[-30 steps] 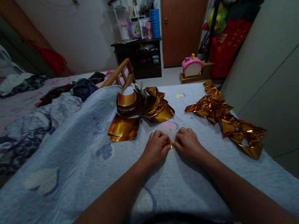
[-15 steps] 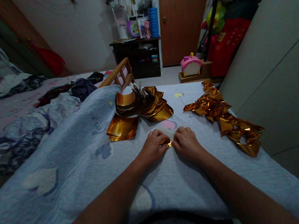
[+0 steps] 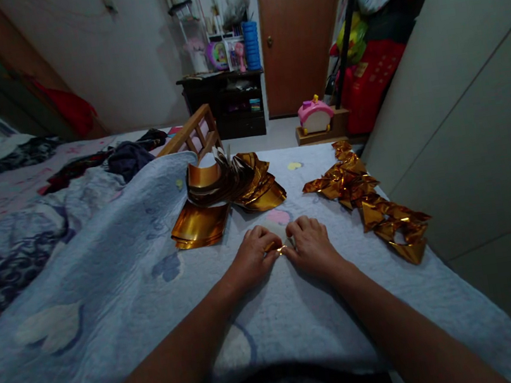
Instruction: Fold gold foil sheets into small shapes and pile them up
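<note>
My left hand (image 3: 256,255) and my right hand (image 3: 310,242) meet low over the blue quilt (image 3: 297,313), fingers bent inward. Between the fingertips of both is a small sheet of gold foil paper (image 3: 282,250); only a bright gold sliver and part of its pale back show, the rest being covered by the hands. Beyond my left hand lies a fanned stack of gold foil sheets (image 3: 202,220), some curled upward. To the right of my right hand, folded gold foil pieces (image 3: 371,196) lie in a jagged row along the quilt.
A wooden bed rail (image 3: 198,129) stands behind the foil stack. On the left is a bed with rumpled bedding (image 3: 40,230). A pale cabinet (image 3: 480,119) rises close on the right. At the back are a dark shelf (image 3: 228,109), a pink toy (image 3: 315,115) and a brown door (image 3: 304,37).
The whole view has shifted slightly, so everything sits a little further left. Both hands still grip the foil sheet; less of its gold shows, and my right fingers have moved slightly over it.
</note>
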The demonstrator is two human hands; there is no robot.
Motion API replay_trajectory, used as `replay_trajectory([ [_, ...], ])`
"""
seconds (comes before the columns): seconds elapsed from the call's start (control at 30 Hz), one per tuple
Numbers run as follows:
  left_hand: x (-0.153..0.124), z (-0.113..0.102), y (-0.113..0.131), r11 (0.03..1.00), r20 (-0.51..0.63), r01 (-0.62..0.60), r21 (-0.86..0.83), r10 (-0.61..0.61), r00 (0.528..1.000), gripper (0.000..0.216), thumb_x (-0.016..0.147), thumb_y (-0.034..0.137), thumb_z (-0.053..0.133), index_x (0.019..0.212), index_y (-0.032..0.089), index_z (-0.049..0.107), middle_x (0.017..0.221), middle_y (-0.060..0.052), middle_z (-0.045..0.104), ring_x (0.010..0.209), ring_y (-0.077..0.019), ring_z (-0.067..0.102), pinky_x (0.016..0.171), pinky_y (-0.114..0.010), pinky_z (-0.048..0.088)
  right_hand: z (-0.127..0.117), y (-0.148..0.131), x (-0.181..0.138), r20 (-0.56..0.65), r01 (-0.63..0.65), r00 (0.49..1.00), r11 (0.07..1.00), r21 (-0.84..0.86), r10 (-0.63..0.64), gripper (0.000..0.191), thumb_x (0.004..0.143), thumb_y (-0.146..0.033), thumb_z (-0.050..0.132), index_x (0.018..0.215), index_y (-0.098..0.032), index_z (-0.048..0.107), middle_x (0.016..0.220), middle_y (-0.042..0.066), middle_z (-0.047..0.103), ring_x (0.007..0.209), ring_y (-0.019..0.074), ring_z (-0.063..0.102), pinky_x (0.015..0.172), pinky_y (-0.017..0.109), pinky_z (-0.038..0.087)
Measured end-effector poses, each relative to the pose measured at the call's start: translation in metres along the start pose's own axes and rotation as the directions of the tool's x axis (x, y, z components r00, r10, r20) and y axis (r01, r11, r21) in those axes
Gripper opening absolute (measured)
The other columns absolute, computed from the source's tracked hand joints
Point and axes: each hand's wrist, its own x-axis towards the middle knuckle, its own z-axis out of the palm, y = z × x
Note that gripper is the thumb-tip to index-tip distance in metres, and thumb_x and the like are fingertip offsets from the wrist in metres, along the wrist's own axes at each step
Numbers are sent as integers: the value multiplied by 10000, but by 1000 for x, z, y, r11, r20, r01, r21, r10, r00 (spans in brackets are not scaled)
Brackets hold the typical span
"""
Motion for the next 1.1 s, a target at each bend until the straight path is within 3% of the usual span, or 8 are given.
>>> replay_trajectory([
  [0.3, -1, 0, 0, 1000, 0, -14, -8, 14, 1000, 120, 873, 177, 633, 955, 197, 719, 1008, -66, 579, 1014, -239, 527, 916, -379, 427, -1, 22, -3, -12, -3, 1000, 999, 51, 3, 300, 876, -364, 623, 1149, -242, 598, 1198, 100, 564, 1102, 299, 478, 910, 416, 344],
  [0.57, -2, -1, 0, 999, -30, -43, 13, 43, 999, 138, 848, 182, 658, 982, 187, 692, 1039, -76, 602, 1036, -247, 540, 921, -390, 446, 2, 29, 2, -67, 28, 998, 992, 121, -20, 241, 880, -317, 586, 1081, -186, 574, 1114, 102, 591, 1055, 277, 498, 892, 399, 360],
  [0.77, -1, 3, -9, 994, -185, 82, 77, -67, 980, 652, 731, 277, 779, 1332, 228, 532, 1390, -134, 478, 1307, -356, 446, 1084, -555, 376, 3, 21, 4, -68, 95, 994, 993, 74, -90, 426, 852, -454, 643, 1177, -187, 580, 1192, 128, 560, 1099, 317, 475, 915, 432, 358],
  [0.93, 0, 5, -15, 998, -146, -1, -56, -8, 989, 753, 741, 234, 744, 1427, 215, 434, 1442, -147, 385, 1368, -329, 424, 1160, -507, 366, 4, 21, 4, -58, 99, 994, 992, 83, -95, 385, 833, -443, 672, 1121, -196, 608, 1179, 115, 563, 1090, 303, 477, 912, 423, 358],
  [1.1, 0, 2, -11, 997, -217, -5, -75, -11, 976, 862, 684, 229, 798, 1452, 256, 407, 1496, -136, 263, 1409, -355, 343, 1189, -535, 327, 4, 22, 5, -60, 85, 995, 988, 126, -78, 422, 817, -428, 693, 1155, -187, 616, 1207, 120, 566, 1102, 299, 476, 923, 419, 357],
])
